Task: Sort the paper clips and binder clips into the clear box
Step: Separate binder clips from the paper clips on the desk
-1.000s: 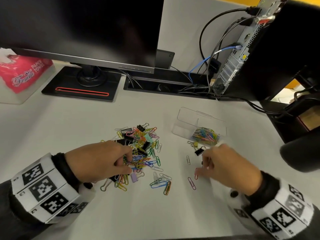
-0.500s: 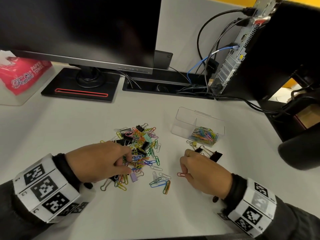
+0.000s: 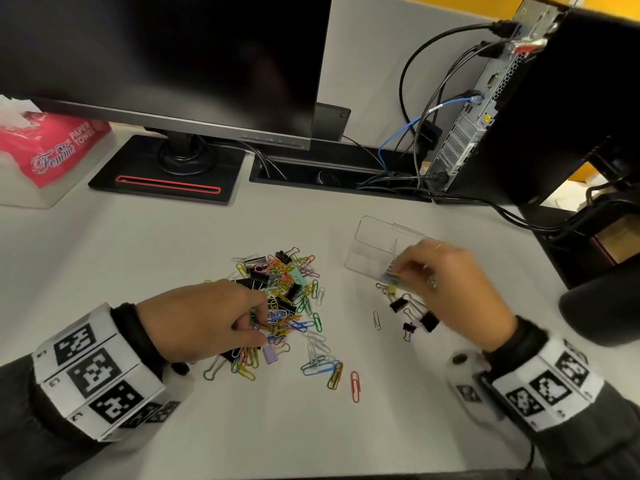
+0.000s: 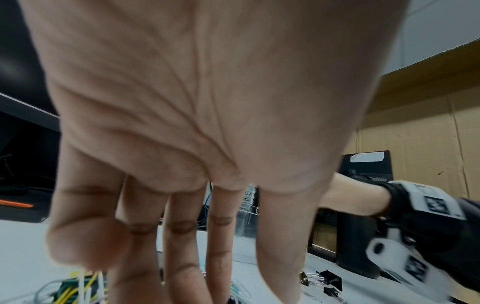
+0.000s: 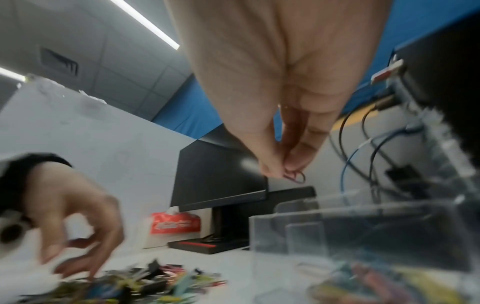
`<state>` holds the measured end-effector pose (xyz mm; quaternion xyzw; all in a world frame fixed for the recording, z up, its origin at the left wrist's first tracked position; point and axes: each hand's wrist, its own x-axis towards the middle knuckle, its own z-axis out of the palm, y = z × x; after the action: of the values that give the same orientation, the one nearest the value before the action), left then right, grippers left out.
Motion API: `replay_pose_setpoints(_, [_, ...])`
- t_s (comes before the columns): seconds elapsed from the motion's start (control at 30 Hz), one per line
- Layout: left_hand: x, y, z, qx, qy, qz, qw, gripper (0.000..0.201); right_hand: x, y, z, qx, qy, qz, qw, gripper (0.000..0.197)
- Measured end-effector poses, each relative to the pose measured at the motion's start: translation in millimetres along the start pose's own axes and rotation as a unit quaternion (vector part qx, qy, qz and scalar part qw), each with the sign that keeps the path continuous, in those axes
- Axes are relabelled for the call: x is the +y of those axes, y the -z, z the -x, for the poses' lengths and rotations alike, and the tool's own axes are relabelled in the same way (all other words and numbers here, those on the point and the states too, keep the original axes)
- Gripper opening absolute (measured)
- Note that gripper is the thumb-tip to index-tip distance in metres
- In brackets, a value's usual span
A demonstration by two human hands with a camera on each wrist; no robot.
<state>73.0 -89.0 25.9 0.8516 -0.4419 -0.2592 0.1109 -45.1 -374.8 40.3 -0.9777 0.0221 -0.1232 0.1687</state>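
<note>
A mixed pile of coloured paper clips and black binder clips [image 3: 280, 296] lies in the middle of the white desk. My left hand [image 3: 259, 322] rests on the pile's near left side, its fingertips touching the clips. The clear box [image 3: 372, 252] stands to the right, with coloured paper clips [image 5: 376, 277] in its near compartment. My right hand [image 3: 403, 270] hovers over that compartment and pinches a dark paper clip [image 5: 294, 176] between thumb and fingers. Three black binder clips [image 3: 398, 303] lie just in front of the box.
Single paper clips [image 3: 355, 386] lie scattered on the desk nearer to me. A monitor on its stand [image 3: 166, 171] is at the back, a red paper towel pack [image 3: 52, 150] far left. A computer tower with cables [image 3: 460, 140] stands behind the box.
My right hand has risen from the desk in front of the binder clips and moved up and right to the box, pinching a paper clip. The left hand has stayed on the pile.
</note>
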Motion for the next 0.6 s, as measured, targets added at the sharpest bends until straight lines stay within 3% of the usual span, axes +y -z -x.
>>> replay_pose_setpoints(0.07, [0.5, -1.0, -0.7, 0.003, -0.001, -0.002, 1.0, 0.023, 10.0, 12.9, -9.8, 0.087, 0.001, 0.024, 0.996, 0.018])
replay_pose_setpoints(0.1, [1.5, -1.6, -0.7, 0.004, -0.002, -0.003, 1.0, 0.024, 14.6, 14.9, -12.1, 0.096, 0.006, 0.036, 0.995, 0.018])
replay_pose_setpoints(0.3, [16.4, -5.8, 2.0, 0.03, -0.035, -0.018, 0.999, 0.023, 0.1, -3.3, 3.7, 0.038, 0.033, 0.032, 0.998, 0.011])
replay_pose_setpoints(0.37, [26.5, -14.2, 2.1, 0.024, -0.064, -0.019, 0.997, 0.025, -13.5, -18.3, 13.3, -0.049, 0.02, 0.01, 0.999, 0.013])
replay_pose_setpoints(0.47, [42.0, -31.9, 3.9, 0.0, -0.094, -0.013, 0.995, 0.034, -21.9, -41.6, 26.5, -0.24, -0.032, 0.027, 0.97, 0.052])
replay_pose_setpoints(0.6, [44.9, -48.8, 3.5, -0.017, -0.09, -0.028, 0.995, 0.048, -32.7, -50.6, 33.5, -0.26, -0.015, 0.02, 0.965, 0.061])
